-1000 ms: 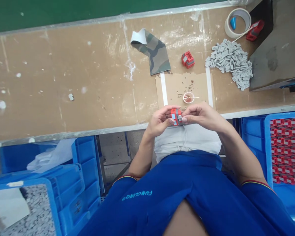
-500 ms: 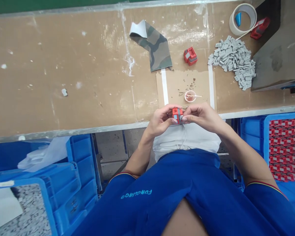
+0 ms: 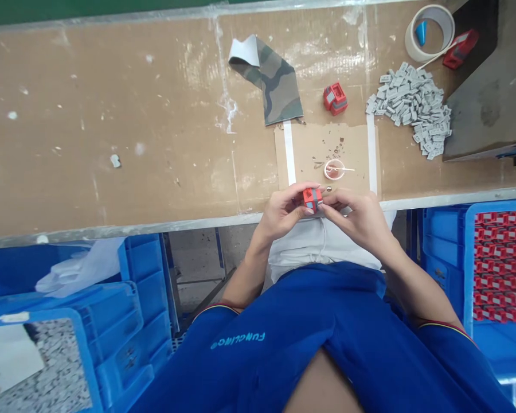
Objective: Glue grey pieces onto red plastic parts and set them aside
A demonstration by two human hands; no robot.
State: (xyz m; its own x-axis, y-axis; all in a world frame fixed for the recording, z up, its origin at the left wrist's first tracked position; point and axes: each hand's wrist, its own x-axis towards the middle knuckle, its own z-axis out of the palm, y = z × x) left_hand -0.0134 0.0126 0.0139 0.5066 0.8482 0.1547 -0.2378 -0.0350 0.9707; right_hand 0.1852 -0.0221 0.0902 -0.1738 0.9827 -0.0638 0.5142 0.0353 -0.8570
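A small red block with a grey piece on it [image 3: 312,198] is pinched between both hands at the near edge of the brown workbench [image 3: 112,115]. My left hand [image 3: 282,213] grips its left side with curled fingers. My right hand [image 3: 356,217] presses on its right side with fingertips together. Just beyond them a small white cup with a stick [image 3: 334,169] stands on a taped cardboard square [image 3: 327,150].
Another red block [image 3: 335,98] and a heap of grey pieces [image 3: 413,106] lie farther back, with a camouflage cloth strip [image 3: 269,77] and a tape roll [image 3: 429,33]. Blue bins stand below: one with red blocks [image 3: 503,264] at right, one with grey pieces [image 3: 47,367] at left.
The red block has been turned a little between my fingers, and my right hand has dropped slightly lower and closer. The view shifted a little.
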